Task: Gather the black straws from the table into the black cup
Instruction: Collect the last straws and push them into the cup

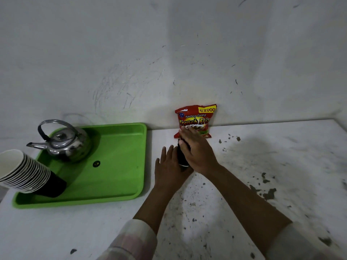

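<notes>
Near the far wall, in front of a snack bag [195,120], both hands meet around the black cup [182,158]. Its left hand [170,166] steadies it with straight fingers; the right hand [197,152] wraps it, perhaps seating straws, which are hidden.

A white wall [169,53], scuffed with grey scratches and dark marks, meets a second wall [300,62] in a corner behind the table [281,156]. The tabletop is white, chipped and stained with dark patches. Light is dim, with soft shadows.
</notes>
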